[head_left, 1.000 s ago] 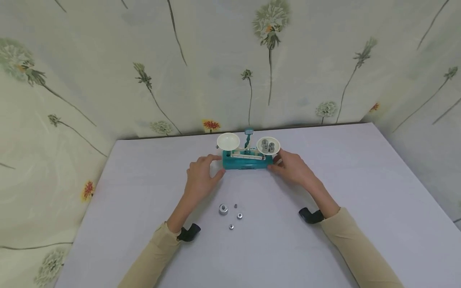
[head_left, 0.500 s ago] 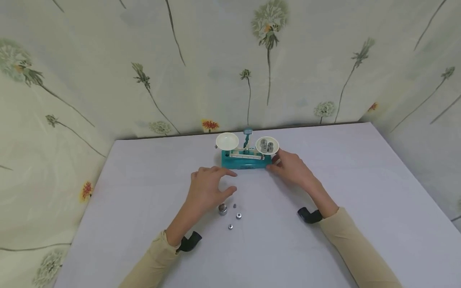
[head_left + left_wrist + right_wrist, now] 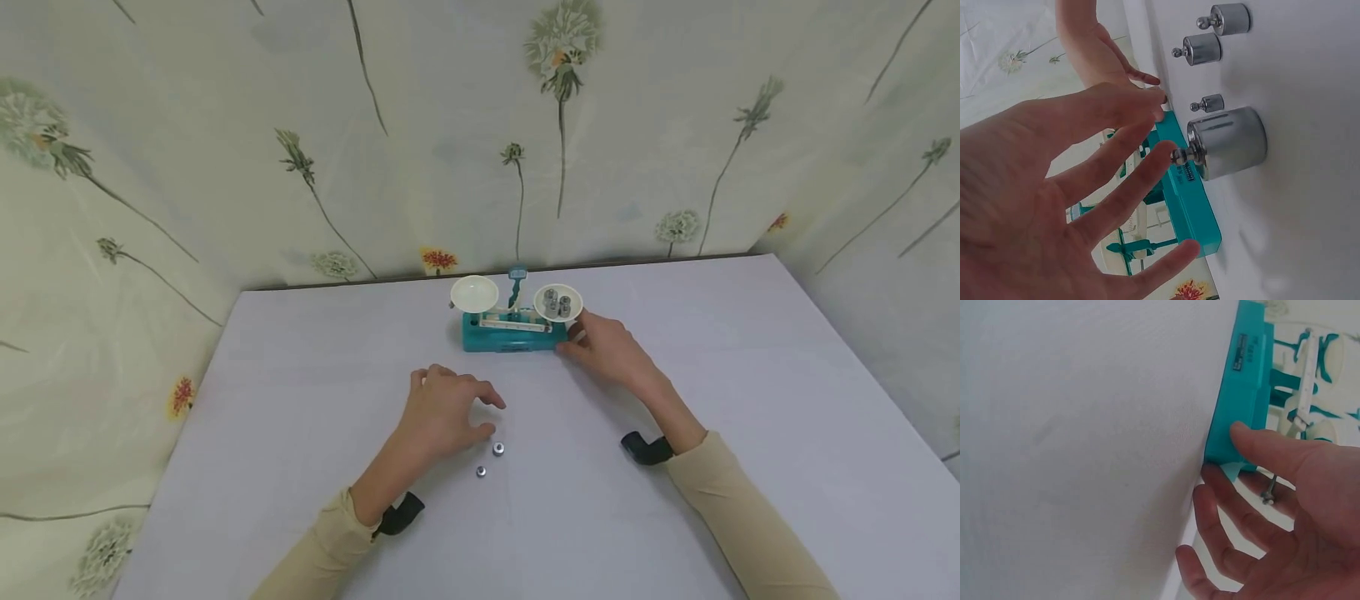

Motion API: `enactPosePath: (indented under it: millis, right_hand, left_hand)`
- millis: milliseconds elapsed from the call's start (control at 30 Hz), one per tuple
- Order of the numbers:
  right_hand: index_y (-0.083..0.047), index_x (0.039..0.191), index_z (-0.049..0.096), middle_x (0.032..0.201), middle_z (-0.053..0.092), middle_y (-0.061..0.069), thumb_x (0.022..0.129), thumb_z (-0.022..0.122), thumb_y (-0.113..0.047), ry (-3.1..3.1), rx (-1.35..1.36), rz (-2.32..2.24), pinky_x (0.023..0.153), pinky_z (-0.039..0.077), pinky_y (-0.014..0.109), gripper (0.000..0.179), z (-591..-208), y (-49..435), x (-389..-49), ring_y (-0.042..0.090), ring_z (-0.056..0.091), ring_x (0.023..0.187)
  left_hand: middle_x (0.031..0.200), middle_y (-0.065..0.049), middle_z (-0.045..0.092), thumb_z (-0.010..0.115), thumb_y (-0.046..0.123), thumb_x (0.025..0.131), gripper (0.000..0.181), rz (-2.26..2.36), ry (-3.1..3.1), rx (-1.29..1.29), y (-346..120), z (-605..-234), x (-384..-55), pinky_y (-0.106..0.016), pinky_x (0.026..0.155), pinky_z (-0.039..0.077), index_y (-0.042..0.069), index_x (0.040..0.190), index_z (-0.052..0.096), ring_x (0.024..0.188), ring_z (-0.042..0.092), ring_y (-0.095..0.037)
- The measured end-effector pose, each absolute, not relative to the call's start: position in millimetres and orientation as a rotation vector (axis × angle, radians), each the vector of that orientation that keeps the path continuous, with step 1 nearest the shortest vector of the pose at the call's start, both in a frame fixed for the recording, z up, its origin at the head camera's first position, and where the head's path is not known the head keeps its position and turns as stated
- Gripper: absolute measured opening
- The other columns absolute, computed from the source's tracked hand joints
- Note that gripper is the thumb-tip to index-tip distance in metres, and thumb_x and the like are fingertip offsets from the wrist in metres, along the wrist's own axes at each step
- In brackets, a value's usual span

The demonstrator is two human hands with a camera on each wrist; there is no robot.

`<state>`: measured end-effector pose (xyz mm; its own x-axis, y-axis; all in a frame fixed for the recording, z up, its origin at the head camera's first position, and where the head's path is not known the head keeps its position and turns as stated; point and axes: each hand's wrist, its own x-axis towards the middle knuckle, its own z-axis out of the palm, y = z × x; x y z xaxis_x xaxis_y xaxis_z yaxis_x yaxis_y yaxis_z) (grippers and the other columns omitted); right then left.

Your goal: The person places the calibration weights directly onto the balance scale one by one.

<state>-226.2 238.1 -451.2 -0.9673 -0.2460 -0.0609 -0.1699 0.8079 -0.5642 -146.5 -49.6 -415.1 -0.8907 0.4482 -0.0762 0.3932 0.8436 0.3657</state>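
Note:
In the head view a teal balance scale (image 3: 513, 340) stands near the table's far edge. Several metal weights (image 3: 551, 298) sit in its right pan (image 3: 575, 297); its left pan (image 3: 475, 294) holds nothing. My right hand (image 3: 611, 350) grips the right end of the base, thumb (image 3: 1260, 440) on the front face. My left hand (image 3: 446, 412) hovers over the loose weights, fingers spread and loosely bent. In the left wrist view one fingertip overlaps the knob of the large weight (image 3: 1232, 144); contact cannot be told. A tiny weight (image 3: 1213, 103) stands beside it. The left hand hides both from the head view.
Two smaller weights, a medium one (image 3: 498, 449) and a small one (image 3: 481, 472), stand on the white table (image 3: 570, 517) just nearer than the left hand. A flower-patterned cloth (image 3: 450, 192) rises behind the scale.
My left hand has left the scale's left end and come nearer and rightward, down over the loose weights. My right hand has stayed at the scale's right end.

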Motion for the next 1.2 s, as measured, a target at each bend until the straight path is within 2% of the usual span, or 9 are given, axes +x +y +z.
enactPosePath:
  millis: [233, 800, 1200]
  right_hand:
    - [-0.006, 0.155, 0.047, 0.133, 0.071, 0.023, 0.105, 0.069, -0.022, 2.852, -0.319, -0.890, 0.098, 0.060, 0.057, 0.057, -451.9, 239.1, -225.9, 0.040, 0.071, 0.121]
    - [-0.007, 0.156, 0.047, 0.132, 0.072, 0.023, 0.105, 0.070, -0.021, 2.871, -0.345, -0.881, 0.096, 0.061, 0.057, 0.058, -451.2, 238.4, -225.4, 0.040, 0.072, 0.119]
    - [-0.006, 0.156, 0.047, 0.131, 0.072, 0.023, 0.105, 0.069, -0.023, 2.870, -0.325, -0.873, 0.095, 0.061, 0.057, 0.059, -449.4, 237.5, -224.2, 0.041, 0.073, 0.118]
  left_hand:
    - [0.114, 0.004, 0.083, 0.090, 0.029, 0.087, 0.028, 0.440, 2.862, 0.679, -46.1, -423.1, -144.0, -0.067, 0.114, 0.039, 0.030, 0.115, 0.083, 0.120, 0.063, -0.038]
    - [0.094, 0.004, 0.080, 0.089, 0.021, 0.087, 0.019, 0.377, 2.870, 0.681, -39.5, -431.3, -138.7, -0.070, 0.115, 0.039, 0.026, 0.104, 0.084, 0.106, 0.063, -0.035]
    - [0.085, 0.003, 0.079, 0.085, 0.011, 0.089, 0.013, 0.402, 2.887, 0.692, -36.9, -432.2, -137.4, -0.062, 0.105, 0.045, 0.022, 0.096, 0.084, 0.089, 0.057, -0.026]
